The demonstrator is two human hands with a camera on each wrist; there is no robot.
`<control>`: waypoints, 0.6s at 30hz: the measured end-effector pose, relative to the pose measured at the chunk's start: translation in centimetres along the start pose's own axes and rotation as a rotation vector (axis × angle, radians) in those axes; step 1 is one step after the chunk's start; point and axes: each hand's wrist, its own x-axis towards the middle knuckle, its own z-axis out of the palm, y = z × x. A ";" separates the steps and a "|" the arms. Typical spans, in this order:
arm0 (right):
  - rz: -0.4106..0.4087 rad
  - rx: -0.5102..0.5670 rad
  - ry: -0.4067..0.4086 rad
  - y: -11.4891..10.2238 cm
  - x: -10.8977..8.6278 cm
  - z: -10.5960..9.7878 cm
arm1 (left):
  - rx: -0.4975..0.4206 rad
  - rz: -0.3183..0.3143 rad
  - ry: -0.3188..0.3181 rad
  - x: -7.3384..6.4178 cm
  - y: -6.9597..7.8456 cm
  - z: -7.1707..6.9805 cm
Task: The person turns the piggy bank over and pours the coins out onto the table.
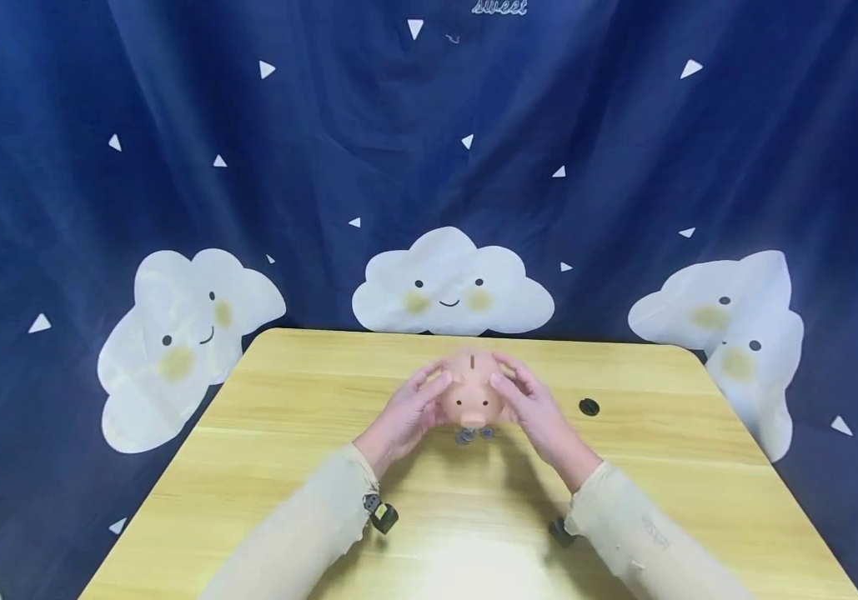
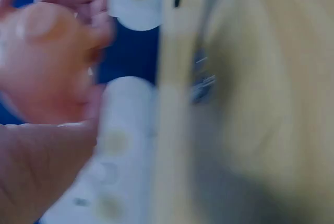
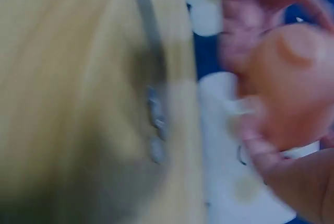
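A pink piggy bank (image 1: 472,385) is gripped between both hands, raised above the table, with its snout toward me and the coin slot on top. My left hand (image 1: 408,414) holds one side, and my right hand (image 1: 543,414) holds the other, thumbs on the front. Several silvery coins (image 1: 464,436) lie on the wood just below the snout. Both wrist views show the pig blurred, with the coins (image 3: 157,122) on the tabletop apart from it.
A small round black plug (image 1: 589,407) lies on the wooden table (image 1: 286,417) to the right of the right hand. Behind the table's far edge hangs a dark blue curtain (image 1: 338,150) printed with white clouds and triangles.
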 end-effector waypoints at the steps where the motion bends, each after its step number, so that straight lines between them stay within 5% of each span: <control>1: 0.108 0.010 0.003 0.4 0.0 0.0 | -0.031 -0.090 0.015 0.1 -0.8 -0.1; 3: 0.257 0.029 -0.009 1.2 0.1 0.1 | -0.074 -0.221 0.027 0.2 -2.0 -0.3; 5: 0.315 0.042 -0.031 1.9 0.2 0.1 | -0.082 -0.274 0.044 0.2 -2.8 -0.5; 14: 0.367 0.067 -0.029 3.3 0.8 -0.4 | -0.109 -0.314 0.033 0.5 -3.4 -0.5; 18: 0.367 0.094 -0.053 2.5 0.8 -0.5 | -0.094 -0.314 0.027 0.6 -2.5 -0.5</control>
